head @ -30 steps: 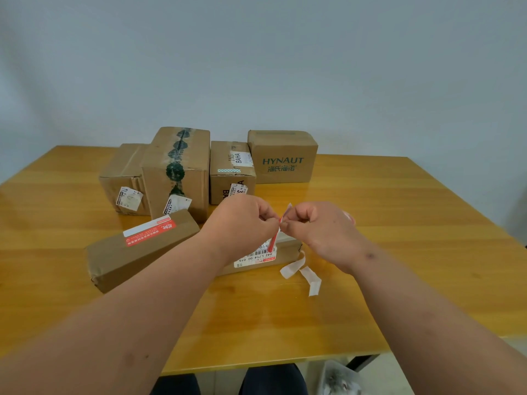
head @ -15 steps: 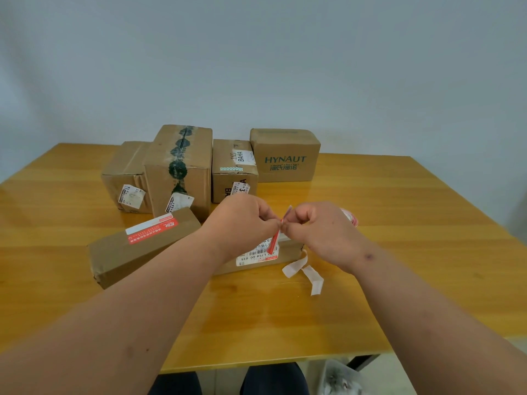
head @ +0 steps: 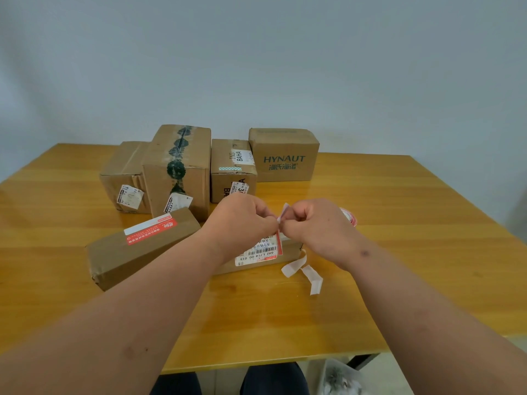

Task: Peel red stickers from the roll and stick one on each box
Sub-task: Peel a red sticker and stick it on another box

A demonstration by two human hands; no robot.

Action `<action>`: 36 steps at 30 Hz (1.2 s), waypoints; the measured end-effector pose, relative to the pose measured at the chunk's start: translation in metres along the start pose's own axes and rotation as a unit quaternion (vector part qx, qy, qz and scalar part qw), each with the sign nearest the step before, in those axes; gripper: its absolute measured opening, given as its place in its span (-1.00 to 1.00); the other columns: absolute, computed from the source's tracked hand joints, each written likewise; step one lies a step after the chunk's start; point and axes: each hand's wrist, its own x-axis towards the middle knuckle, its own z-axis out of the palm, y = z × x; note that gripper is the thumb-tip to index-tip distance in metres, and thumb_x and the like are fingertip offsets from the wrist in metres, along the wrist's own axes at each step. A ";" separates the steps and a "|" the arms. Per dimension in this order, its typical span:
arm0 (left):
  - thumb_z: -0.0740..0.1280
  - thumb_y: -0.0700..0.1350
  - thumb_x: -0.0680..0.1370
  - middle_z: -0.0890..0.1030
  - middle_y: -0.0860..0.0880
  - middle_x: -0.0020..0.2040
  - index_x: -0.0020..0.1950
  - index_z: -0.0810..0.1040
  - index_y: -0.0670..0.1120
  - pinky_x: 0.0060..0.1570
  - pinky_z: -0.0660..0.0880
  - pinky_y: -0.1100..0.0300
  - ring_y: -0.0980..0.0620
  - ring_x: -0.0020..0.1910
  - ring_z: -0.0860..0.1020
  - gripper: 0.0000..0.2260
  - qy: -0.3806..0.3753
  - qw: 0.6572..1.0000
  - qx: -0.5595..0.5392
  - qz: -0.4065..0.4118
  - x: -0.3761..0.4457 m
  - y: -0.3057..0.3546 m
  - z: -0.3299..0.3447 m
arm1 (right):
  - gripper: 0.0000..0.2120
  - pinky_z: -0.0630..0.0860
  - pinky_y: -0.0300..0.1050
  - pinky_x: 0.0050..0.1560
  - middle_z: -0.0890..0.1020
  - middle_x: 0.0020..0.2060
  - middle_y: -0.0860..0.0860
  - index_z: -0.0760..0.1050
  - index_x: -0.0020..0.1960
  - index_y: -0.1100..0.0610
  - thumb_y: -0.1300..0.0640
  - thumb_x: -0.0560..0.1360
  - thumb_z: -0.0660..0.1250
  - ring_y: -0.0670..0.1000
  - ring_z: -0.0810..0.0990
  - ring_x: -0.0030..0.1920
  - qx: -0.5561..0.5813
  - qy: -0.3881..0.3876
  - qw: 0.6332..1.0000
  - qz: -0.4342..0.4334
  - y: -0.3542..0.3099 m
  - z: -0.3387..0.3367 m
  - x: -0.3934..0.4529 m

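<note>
Both hands, left hand (head: 242, 220) and right hand (head: 316, 223), pinch one small red-and-white sticker strip (head: 282, 216), evidently mid-peel; next, press it onto an unlabelled brown cardboard box (head: 285, 155).

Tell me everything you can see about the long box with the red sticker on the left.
The long box is brown cardboard, slim and oblong, lying flat on the wooden table, angled with its near end toward the table's front left. A red sticker with white print sits on its top beside a white strip. Its near end looks creased. The tall taped box stands just behind its far end; the left forearm crosses in front of its right side. Neither hand touches it.
</note>
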 end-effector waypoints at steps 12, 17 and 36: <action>0.41 -0.18 0.45 0.70 -0.05 -0.27 -0.25 0.71 -0.11 -0.08 0.54 0.03 0.01 -0.18 0.60 -0.89 -0.014 0.994 -0.096 -0.044 -0.002 -0.001 0.000 | -0.85 0.20 -0.43 -0.56 0.42 -0.48 -0.10 0.57 -0.18 0.34 0.22 0.43 0.35 -0.19 0.30 -0.55 0.006 0.007 1.000 0.010 0.003 -0.003 -0.001; 0.42 -0.19 0.45 0.70 -0.16 -0.20 -0.24 0.70 -0.16 -0.01 0.53 0.09 -0.07 -0.12 0.65 -0.90 -0.037 0.983 -0.167 -0.058 -0.001 -0.005 -0.001 | -0.87 0.24 -0.43 -0.52 0.41 -0.55 -0.19 0.57 -0.20 0.30 0.22 0.43 0.35 -0.20 0.32 -0.52 0.005 0.009 1.000 0.009 0.004 -0.003 -0.001; 0.38 -0.22 0.43 0.68 -0.12 -0.29 -0.30 0.65 -0.17 -0.06 0.60 -0.13 -0.09 -0.24 0.57 -0.88 0.039 0.994 -0.078 -0.070 -0.007 0.000 0.001 | -0.91 0.26 -0.35 -0.50 0.45 -0.48 -0.09 0.55 -0.22 0.21 0.20 0.42 0.34 -0.17 0.34 -0.56 -0.047 0.022 0.998 0.040 -0.002 -0.006 -0.008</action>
